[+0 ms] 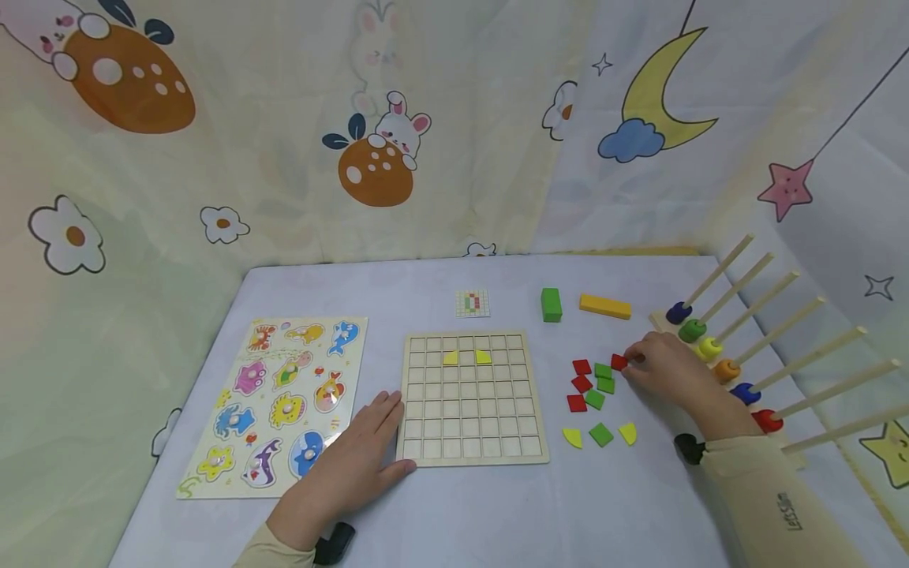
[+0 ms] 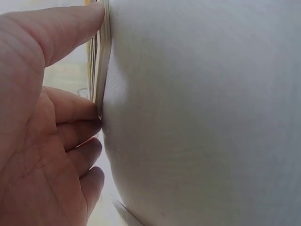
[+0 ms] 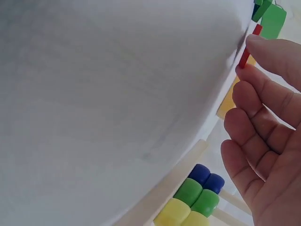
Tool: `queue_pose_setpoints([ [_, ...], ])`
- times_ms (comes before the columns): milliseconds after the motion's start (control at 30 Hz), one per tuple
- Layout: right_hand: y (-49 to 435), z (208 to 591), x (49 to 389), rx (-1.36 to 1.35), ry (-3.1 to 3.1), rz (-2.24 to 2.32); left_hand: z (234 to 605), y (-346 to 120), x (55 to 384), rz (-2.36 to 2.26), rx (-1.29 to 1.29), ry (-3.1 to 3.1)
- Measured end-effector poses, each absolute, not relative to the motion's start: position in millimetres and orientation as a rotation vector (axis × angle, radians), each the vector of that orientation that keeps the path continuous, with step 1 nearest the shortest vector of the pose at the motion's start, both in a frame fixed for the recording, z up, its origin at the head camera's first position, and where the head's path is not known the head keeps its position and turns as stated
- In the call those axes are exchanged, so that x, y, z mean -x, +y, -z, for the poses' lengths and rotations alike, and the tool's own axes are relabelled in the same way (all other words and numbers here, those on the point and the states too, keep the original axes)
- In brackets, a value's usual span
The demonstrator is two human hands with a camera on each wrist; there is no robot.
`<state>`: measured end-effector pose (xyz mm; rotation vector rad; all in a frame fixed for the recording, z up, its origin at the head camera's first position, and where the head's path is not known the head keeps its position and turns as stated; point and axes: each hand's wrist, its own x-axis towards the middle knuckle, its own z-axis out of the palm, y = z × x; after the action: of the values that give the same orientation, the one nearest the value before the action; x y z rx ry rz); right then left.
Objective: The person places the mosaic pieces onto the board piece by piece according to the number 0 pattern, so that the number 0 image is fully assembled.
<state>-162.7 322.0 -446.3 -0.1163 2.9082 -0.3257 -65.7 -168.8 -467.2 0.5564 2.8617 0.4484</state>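
In the head view a wooden grid board [image 1: 472,430] lies mid-table, with two yellow pieces [image 1: 483,357] in an upper row. My left hand [image 1: 355,450] rests at its left side, thumb at the near corner and fingers extended along the edge; the left wrist view shows those fingertips against the board's rim [image 2: 104,56]. On the right, my right hand [image 1: 667,375] pinches a red square tile [image 3: 244,57] between thumb and index finger, close over the cloth. Beside it lie red tiles [image 1: 577,403], green tiles [image 1: 600,434] and two yellow curved pieces [image 1: 572,438].
A small pattern card [image 1: 472,303] lies behind the board. Farther right are a green block [image 1: 551,304] and a yellow block [image 1: 605,306]. A rack of slanted pegs with coloured beads [image 1: 727,370] stands by my right hand. An animal puzzle board [image 1: 266,461] lies left.
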Motion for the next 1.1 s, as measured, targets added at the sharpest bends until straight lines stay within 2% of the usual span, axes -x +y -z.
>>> queue_pose_setpoints([
  [633, 301, 435, 167, 0.234, 2.992, 0.278, 466, -168, 66, -0.427, -0.525, 2.838],
  [1100, 264, 421, 173, 0.293, 3.022, 0.32, 467, -168, 67, -0.434, -0.525, 2.836],
])
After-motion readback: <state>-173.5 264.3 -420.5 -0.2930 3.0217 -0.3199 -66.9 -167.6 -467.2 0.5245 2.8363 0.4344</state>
